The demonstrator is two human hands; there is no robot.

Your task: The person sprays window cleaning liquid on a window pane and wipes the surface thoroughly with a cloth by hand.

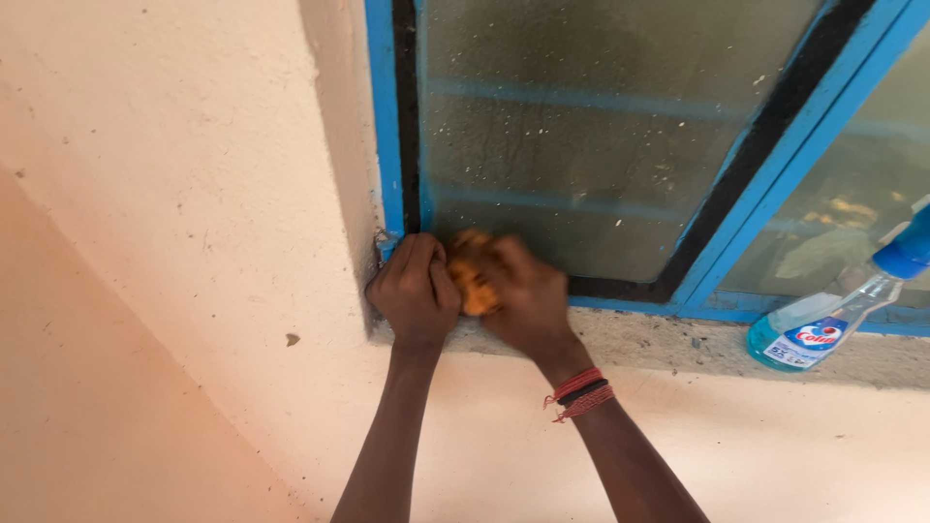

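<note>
Both my hands meet at the lower left corner of a blue-framed window (pixel 386 126). My right hand (pixel 528 300) is closed around an orange cloth or sponge (pixel 472 281) and presses it against the dusty glass pane (pixel 581 145) near the bottom edge. My left hand (pixel 415 289) rests with curled fingers on the sill corner beside the frame, touching the cloth's left side. Red and black thread bands circle my right wrist. Blur hides the cloth's exact shape.
A clear spray bottle (pixel 823 324) with blue liquid and a blue cap lies tilted on the rough concrete sill (pixel 659 339) at the right. A peach-coloured wall (pixel 174 194) fills the left and bottom. A second pane sits at the right.
</note>
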